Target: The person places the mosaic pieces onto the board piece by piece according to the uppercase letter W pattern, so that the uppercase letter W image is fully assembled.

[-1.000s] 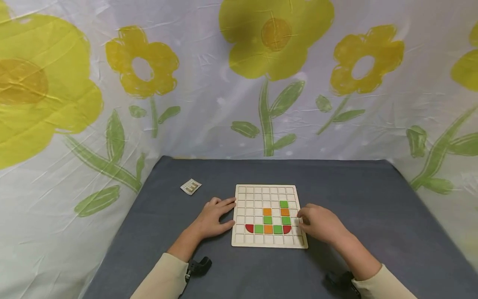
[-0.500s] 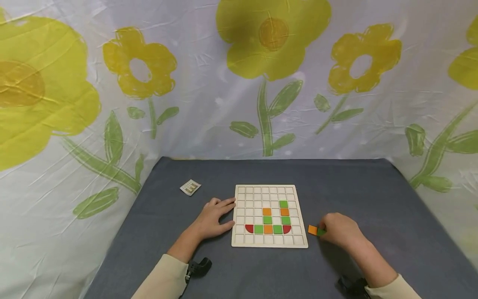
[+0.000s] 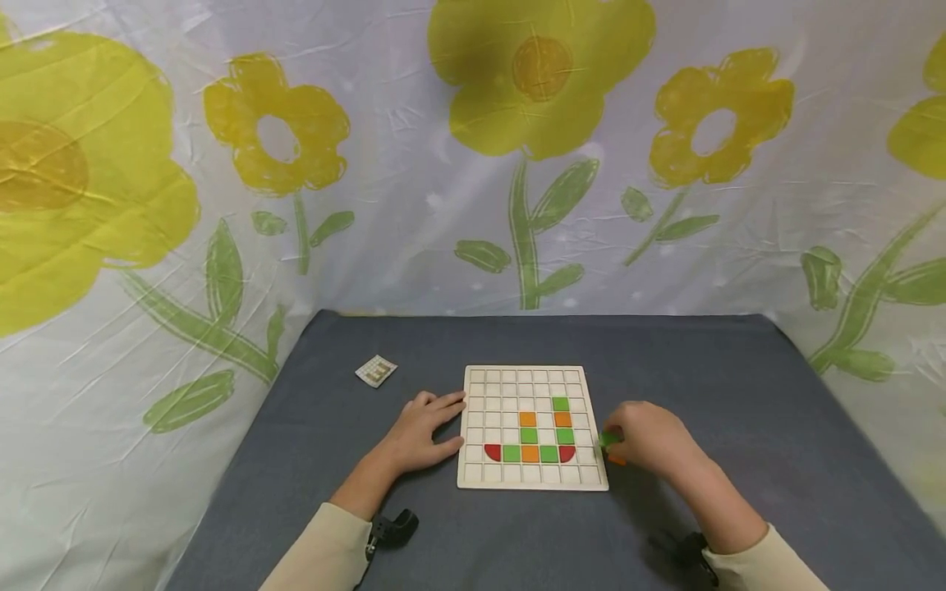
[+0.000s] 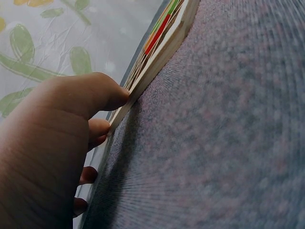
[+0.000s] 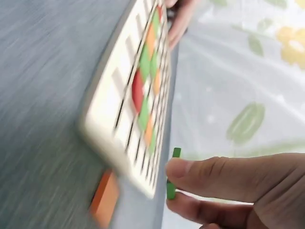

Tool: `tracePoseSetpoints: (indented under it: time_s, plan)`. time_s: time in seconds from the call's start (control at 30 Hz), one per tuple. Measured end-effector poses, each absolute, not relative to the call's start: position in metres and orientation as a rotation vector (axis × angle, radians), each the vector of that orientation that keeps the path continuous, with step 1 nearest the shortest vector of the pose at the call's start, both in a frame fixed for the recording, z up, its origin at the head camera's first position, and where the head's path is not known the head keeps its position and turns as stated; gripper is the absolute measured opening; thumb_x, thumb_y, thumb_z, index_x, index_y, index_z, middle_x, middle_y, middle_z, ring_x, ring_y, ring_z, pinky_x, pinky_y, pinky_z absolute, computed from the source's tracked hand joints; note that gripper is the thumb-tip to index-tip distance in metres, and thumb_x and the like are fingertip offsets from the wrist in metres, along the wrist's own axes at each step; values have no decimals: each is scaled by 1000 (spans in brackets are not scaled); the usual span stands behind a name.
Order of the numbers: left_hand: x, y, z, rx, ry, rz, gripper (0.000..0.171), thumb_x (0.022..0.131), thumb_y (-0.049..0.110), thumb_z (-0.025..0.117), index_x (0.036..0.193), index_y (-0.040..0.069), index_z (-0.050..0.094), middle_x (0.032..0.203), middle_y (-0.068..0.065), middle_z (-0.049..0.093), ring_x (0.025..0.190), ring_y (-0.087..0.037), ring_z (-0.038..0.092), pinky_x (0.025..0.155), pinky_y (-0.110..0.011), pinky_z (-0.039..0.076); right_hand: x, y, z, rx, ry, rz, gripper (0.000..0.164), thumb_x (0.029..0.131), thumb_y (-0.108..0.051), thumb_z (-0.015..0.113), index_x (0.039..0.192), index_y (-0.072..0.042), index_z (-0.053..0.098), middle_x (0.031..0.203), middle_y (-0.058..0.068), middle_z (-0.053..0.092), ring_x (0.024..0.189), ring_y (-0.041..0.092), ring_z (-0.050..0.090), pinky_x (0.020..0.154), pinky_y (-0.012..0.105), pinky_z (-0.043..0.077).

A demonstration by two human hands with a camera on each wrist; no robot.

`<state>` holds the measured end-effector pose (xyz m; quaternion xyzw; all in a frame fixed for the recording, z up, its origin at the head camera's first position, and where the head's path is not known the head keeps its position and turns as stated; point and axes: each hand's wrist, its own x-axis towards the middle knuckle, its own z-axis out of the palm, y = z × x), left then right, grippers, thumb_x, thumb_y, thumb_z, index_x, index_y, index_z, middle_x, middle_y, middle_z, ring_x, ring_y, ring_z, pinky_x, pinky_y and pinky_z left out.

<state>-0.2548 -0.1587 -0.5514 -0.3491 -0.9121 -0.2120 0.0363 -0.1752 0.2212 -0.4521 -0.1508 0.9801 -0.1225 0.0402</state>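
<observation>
My right hand [image 3: 650, 439] pinches a green square tile [image 5: 173, 186] between thumb and fingers, just off the board's right edge. Below it an orange tile [image 5: 105, 198] lies on the cloth, partly covered by the hand in the head view. The pale wooden grid board [image 3: 484, 474] lies flat on the table. Set into its cells are several green and orange squares, plus two red quarter-round pieces, one being the left red piece [image 3: 493, 452]. My left hand [image 3: 415, 433] rests beside the board, its thumb and fingertips touching the left edge.
A small card [image 3: 376, 371] printed with a grid pattern lies on the dark grey cloth [image 3: 414, 336], behind the left hand. Beyond the table hangs a white sheet [image 3: 402, 205] with yellow flowers. A black wrist device [image 3: 395, 527] sits on the left forearm.
My right hand went from the board's right edge out to the two tiles on the cloth, then came back left with the green tile lifted. The left hand stays put.
</observation>
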Motion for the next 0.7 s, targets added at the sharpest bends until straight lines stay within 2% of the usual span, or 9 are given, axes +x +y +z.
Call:
tracePoseSetpoints:
  time_s: [0.1, 0.3, 0.5, 0.7]
  plan:
    - [-255, -159, -550, -1077, -2791, -667, 62, 97, 40, 66, 150, 11, 55, 159, -2, 45, 111, -25, 47, 92, -51, 37, -182, 198, -447, -570, 3022, -372, 18, 81, -10, 86, 98, -10, 83, 92, 0, 70, 82, 17, 63, 69, 36, 53]
    - [-255, -158, -552, -1114, -2769, -683, 61, 97, 39, 65, 150, 10, 55, 159, -3, 45, 111, -25, 46, 91, -50, 37, -197, 158, -448, -772, 2995, -430, 19, 83, -12, 85, 102, -11, 83, 92, 0, 68, 81, 15, 62, 68, 32, 51]
    - [-255, -159, -552, -1103, -2778, -667, 60, 97, 39, 66, 150, 12, 56, 159, -2, 45, 110, -24, 46, 91, -50, 37, -213, 117, -457, -902, 2932, -411, 13, 83, -12, 86, 95, -13, 84, 91, -1, 72, 82, 17, 66, 68, 33, 53]
    - [-254, -160, -551, -1112, -2751, -673, 59, 97, 38, 67, 149, 10, 57, 157, -3, 47, 109, -25, 47, 90, -50, 38, -227, 88, -464, -883, 2879, -412, 12, 80, -12, 88, 92, -13, 84, 90, -2, 77, 79, 15, 69, 69, 34, 55]
